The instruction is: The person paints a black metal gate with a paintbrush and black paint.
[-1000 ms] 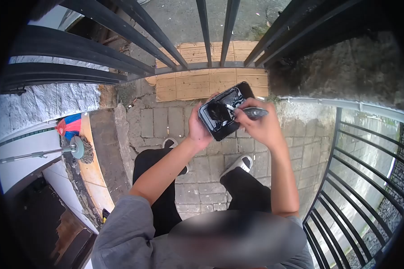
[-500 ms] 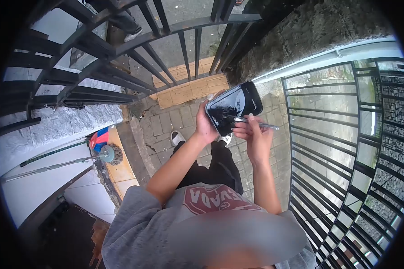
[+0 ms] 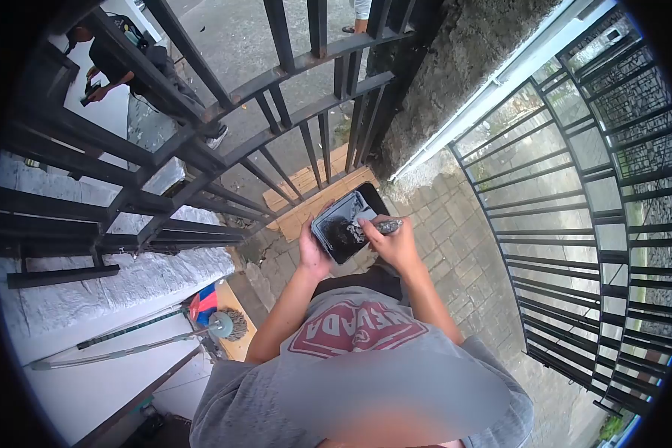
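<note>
My left hand (image 3: 313,254) grips the left side of a black rectangular paint tray (image 3: 375,197), its fingers partly hidden beneath it. Dark, wet-looking paint (image 3: 341,233) with pale streaks covers the tray's inside. In my right hand (image 3: 397,246), closed over the tray's right side, is a paintbrush (image 3: 389,226) with a stained, speckled handle pointing right. My fingers largely cover its bristle end. Both hands are held in front of my grey shirt.
A black metal gate (image 3: 291,123) stands ahead, and another barred gate (image 3: 567,224) is on the right. A mop (image 3: 228,325) lies at the left by a white wall. Beyond the bars, a person in dark clothes (image 3: 116,60) holds a dark object. Paving (image 3: 455,239) lies below.
The view has shifted, showing more beyond the gate. The tray and both hands sit lower and closer to my body. The brush has turned, its handle now tilting slightly up to the right.
</note>
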Tool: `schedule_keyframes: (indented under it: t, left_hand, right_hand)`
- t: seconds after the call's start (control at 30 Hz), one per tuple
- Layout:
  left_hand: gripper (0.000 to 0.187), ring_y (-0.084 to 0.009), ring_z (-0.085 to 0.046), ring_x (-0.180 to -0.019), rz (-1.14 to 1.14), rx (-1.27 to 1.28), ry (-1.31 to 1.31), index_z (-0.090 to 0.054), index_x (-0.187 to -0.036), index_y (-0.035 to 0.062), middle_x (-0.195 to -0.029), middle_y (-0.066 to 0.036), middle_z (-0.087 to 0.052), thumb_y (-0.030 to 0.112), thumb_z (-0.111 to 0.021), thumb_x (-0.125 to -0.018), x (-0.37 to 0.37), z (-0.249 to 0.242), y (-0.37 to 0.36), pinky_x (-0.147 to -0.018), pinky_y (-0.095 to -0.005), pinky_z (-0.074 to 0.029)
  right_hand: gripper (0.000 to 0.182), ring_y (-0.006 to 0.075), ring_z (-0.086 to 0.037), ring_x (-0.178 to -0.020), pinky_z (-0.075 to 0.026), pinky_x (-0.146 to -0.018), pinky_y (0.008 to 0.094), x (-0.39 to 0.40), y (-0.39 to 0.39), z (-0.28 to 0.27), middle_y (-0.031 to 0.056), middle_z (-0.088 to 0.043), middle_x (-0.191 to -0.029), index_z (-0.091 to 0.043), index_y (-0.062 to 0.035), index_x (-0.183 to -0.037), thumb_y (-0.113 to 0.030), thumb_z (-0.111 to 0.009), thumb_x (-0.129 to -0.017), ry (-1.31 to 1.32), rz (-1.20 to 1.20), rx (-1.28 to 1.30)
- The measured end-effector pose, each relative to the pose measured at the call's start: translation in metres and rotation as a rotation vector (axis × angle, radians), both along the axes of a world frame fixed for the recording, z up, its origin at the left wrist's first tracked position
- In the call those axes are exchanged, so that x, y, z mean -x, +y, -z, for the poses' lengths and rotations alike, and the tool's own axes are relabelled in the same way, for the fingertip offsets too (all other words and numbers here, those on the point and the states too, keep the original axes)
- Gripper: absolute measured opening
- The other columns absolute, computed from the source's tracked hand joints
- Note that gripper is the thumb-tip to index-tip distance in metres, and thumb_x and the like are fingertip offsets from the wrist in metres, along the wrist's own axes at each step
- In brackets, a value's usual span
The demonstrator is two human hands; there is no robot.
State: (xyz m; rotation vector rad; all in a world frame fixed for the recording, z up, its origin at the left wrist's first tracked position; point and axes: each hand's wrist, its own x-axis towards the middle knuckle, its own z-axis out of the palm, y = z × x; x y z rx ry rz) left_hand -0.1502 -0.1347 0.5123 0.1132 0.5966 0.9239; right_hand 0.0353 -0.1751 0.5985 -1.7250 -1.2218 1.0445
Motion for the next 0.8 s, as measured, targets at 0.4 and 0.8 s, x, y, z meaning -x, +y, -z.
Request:
schedule_keyframes:
  t: [0.4, 0.8]
  left_hand:
    - [0.066, -0.0340, -0.060, -0.131, -0.034, -0.001, -0.107, -0.060, -0.143, 0.0081, -0.143, -0.013, -0.063, 0.054, -0.032, -0.105, -0.047, 0.020, 0.104, -0.113, -0.0510, -0.047]
    - [0.069, -0.0363, -0.060, -0.131, -0.189, -0.060, -0.090, -0.058, -0.146, 0.0060, -0.146, -0.014, -0.061, 0.055, -0.035, -0.102, -0.131, -0.006, 0.166, -0.112, -0.0536, -0.048]
  right_hand:
    - [0.025, 0.0249, -0.077, -0.080, -0.063, -0.067, 0.0331, -0.101, 0.073, -0.019, 0.0211, -0.077, -0.096, -0.069, 0.0092, -0.119, -0.010, -0.061, -0.105, 0.641, -0.036, -0.180]
    - [0.032, 0.0174, -0.071, -0.085, -0.061, -0.071, 0.0299, -0.210, 0.175, -0.056, 0.0179, -0.076, -0.107, -0.064, 0.0090, -0.132, -0.009, -0.058, -0.106, 0.463, -0.118, -0.456]
